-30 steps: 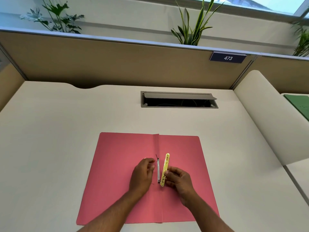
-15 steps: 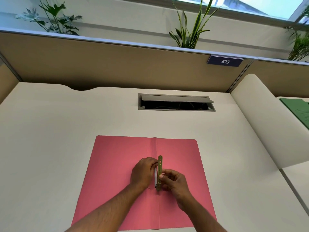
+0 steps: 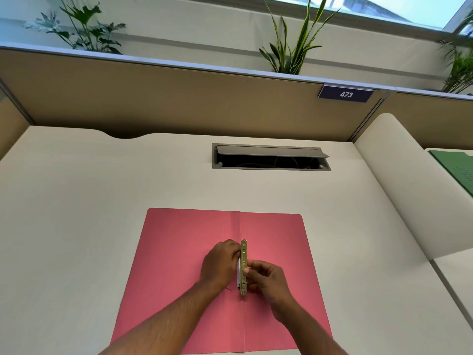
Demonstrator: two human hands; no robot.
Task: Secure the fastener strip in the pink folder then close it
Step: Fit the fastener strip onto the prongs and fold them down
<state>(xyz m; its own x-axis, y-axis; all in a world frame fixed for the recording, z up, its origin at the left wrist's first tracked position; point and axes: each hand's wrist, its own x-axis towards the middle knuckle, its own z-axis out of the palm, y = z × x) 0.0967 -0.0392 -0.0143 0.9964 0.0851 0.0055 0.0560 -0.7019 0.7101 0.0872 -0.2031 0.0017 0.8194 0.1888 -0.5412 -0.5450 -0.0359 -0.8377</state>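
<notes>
The pink folder lies open and flat on the white desk, spine crease running away from me. A gold metal fastener strip stands along the crease, over a thin white prong piece partly hidden by my fingers. My left hand sits just left of the crease with its fingertips against the strip's upper half. My right hand pinches the strip's lower half from the right.
A grey cable hatch is set in the desk beyond the folder, its lid raised. A beige partition with a sign 473 backs the desk. A green folder lies at the far right behind a white divider.
The gold strip moved left from the right flap onto the crease and turned upright along it. Both hands closed in on it; the head camera tilted slightly.
</notes>
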